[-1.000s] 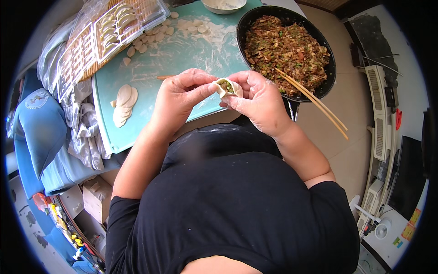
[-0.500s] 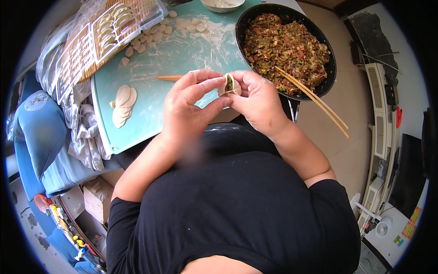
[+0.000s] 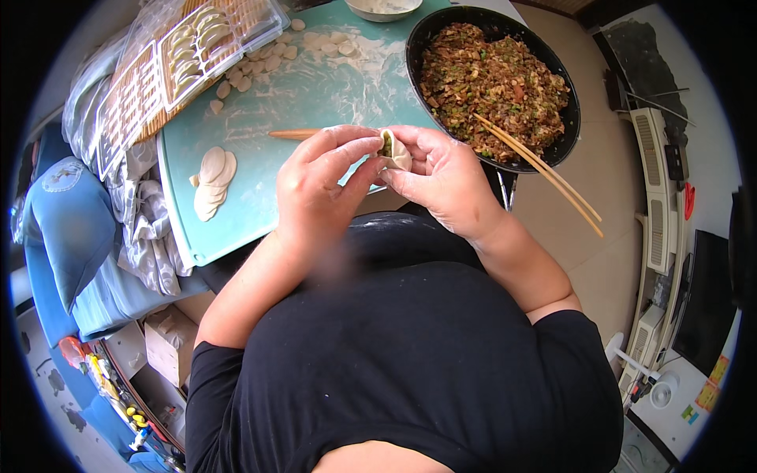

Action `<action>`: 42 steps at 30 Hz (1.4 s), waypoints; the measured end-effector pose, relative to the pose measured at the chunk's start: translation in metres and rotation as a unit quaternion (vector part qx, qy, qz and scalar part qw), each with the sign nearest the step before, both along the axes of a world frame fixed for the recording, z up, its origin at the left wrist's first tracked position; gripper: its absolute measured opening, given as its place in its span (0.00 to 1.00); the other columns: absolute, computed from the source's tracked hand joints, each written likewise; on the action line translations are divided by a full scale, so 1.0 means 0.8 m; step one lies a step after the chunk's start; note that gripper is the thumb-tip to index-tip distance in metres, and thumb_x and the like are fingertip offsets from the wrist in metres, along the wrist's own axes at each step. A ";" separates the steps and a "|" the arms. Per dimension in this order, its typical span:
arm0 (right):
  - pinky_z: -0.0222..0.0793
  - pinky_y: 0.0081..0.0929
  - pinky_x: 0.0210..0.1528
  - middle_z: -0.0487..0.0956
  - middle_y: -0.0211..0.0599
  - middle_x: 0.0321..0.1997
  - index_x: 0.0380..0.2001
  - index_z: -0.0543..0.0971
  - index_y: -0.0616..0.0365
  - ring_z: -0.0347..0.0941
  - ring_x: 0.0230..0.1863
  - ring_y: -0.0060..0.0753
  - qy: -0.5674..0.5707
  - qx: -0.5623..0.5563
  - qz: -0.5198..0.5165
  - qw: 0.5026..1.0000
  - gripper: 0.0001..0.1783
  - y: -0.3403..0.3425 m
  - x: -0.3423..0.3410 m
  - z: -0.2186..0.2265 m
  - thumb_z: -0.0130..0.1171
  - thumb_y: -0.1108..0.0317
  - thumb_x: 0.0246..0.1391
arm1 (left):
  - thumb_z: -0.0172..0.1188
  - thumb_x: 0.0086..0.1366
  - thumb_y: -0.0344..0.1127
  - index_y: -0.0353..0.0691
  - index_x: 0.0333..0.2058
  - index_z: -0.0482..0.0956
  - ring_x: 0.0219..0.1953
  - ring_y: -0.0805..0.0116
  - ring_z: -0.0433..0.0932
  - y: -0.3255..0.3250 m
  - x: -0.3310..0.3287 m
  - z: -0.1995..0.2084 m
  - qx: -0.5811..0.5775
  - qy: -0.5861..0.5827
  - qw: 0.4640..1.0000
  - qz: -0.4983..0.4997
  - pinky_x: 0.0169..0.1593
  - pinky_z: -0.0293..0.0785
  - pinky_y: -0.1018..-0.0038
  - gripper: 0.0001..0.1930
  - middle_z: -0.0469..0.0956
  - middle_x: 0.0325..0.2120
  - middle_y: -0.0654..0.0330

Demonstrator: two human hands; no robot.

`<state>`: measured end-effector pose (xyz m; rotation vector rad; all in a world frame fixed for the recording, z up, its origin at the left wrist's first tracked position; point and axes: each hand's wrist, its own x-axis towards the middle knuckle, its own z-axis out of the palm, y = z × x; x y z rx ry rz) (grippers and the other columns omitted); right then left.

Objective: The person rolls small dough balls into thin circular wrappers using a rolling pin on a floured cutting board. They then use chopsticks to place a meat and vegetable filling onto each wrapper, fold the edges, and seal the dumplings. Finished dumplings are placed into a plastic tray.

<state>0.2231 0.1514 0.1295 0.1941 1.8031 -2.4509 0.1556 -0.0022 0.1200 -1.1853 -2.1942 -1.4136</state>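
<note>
Between my two hands is a dumpling (image 3: 400,154), its pale wrapper folded around green-brown filling that shows through the gap on its left side. My left hand (image 3: 327,177) pinches the dumpling's left edge with floury thumb and fingertips. My right hand (image 3: 445,177) is closed around the other side, thumb below and fingers above. Both hands are over the near edge of a floured teal board (image 3: 252,158). A wooden rolling pin (image 3: 293,134) lies behind my left hand, its right part hidden. Flat round wrappers (image 3: 213,185) are stacked on the board's left.
A black pan of filling (image 3: 497,87) stands at the right, with chopsticks (image 3: 552,177) jutting over its near rim. Small dough pieces (image 3: 272,59) lie at the back. A plastic tray (image 3: 193,55) with finished dumplings is far left; a bowl (image 3: 384,8) stands at the far edge.
My hands and the dumpling have shifted slightly left. The fingers have changed their pinch, and the dumpling's open gap now sits closer to my left fingertips.
</note>
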 end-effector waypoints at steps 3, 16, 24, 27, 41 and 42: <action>0.71 0.21 0.48 0.74 0.39 0.45 0.51 0.66 0.71 0.73 0.44 0.24 0.005 -0.004 -0.005 1.000 0.22 -0.001 0.000 0.000 0.55 0.80 0.51 | 0.66 0.47 0.23 0.35 0.33 0.79 0.36 0.63 0.79 0.000 0.003 0.005 -0.004 -0.025 1.000 0.007 0.38 0.75 0.74 0.12 0.79 0.34 0.55; 0.70 0.18 0.46 0.75 0.37 0.44 0.51 0.67 0.70 0.73 0.43 0.21 0.013 0.001 -0.006 1.000 0.22 -0.004 0.002 -0.002 0.55 0.80 0.51 | 0.66 0.46 0.26 0.37 0.29 0.80 0.31 0.61 0.79 -0.001 -0.002 -0.001 0.017 0.013 1.000 0.000 0.35 0.75 0.72 0.09 0.79 0.29 0.58; 0.71 0.20 0.46 0.75 0.37 0.43 0.51 0.67 0.70 0.74 0.42 0.24 -0.029 -0.051 0.027 0.998 0.22 0.001 0.000 0.003 0.55 0.79 0.51 | 0.62 0.44 0.25 0.37 0.27 0.77 0.30 0.63 0.78 -0.003 -0.007 0.009 -0.010 0.122 0.993 -0.006 0.34 0.74 0.72 0.08 0.78 0.28 0.60; 0.72 0.20 0.45 0.75 0.37 0.43 0.51 0.67 0.69 0.74 0.42 0.25 -0.039 -0.063 0.056 0.996 0.21 0.002 0.001 0.015 0.54 0.74 0.54 | 0.62 0.43 0.24 0.37 0.26 0.76 0.29 0.63 0.77 -0.003 -0.007 0.011 -0.017 0.142 0.990 -0.002 0.35 0.74 0.72 0.08 0.78 0.28 0.61; 0.75 0.27 0.38 0.76 0.40 0.44 0.53 0.67 0.66 0.75 0.39 0.30 -0.098 -0.161 0.063 0.980 0.22 0.012 -0.003 0.006 0.41 0.62 0.62 | 0.66 0.48 0.39 0.36 0.51 0.68 0.55 0.55 0.64 -0.015 -0.008 0.000 0.067 -0.014 0.994 -0.081 0.54 0.64 0.63 0.31 0.61 0.54 0.49; 0.75 0.25 0.37 0.76 0.40 0.44 0.54 0.66 0.66 0.76 0.39 0.30 -0.093 -0.145 0.067 0.983 0.23 0.010 -0.004 0.007 0.41 0.62 0.62 | 0.58 0.57 0.46 0.34 0.53 0.65 0.55 0.55 0.62 -0.015 -0.012 -0.005 0.144 -0.040 0.982 -0.117 0.54 0.65 0.62 0.29 0.59 0.53 0.47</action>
